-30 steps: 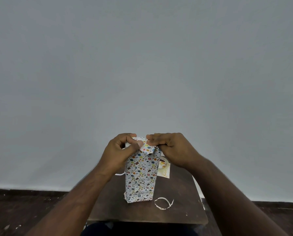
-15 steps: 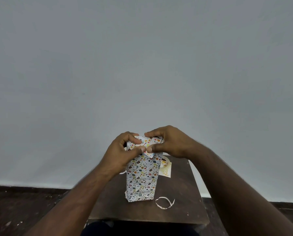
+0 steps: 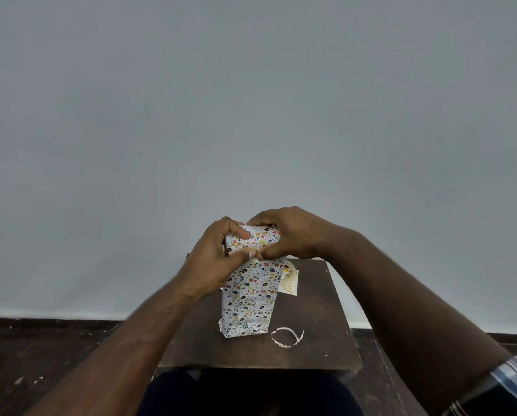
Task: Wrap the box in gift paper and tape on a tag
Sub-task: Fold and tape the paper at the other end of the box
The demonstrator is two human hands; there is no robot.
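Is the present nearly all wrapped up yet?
Nearly. The wrapped box stands on the small table, its sides already covered in patterned paper. Right now the left hand and right hand press down the top end flaps. The tag lies behind the box, not taped on yet.

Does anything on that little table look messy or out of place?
A curled white paper strip lies loose on the dark table beside the wrapped box. The wrap at the box's bottom left corner looks crumpled and sticks out. Nothing looks spilled.
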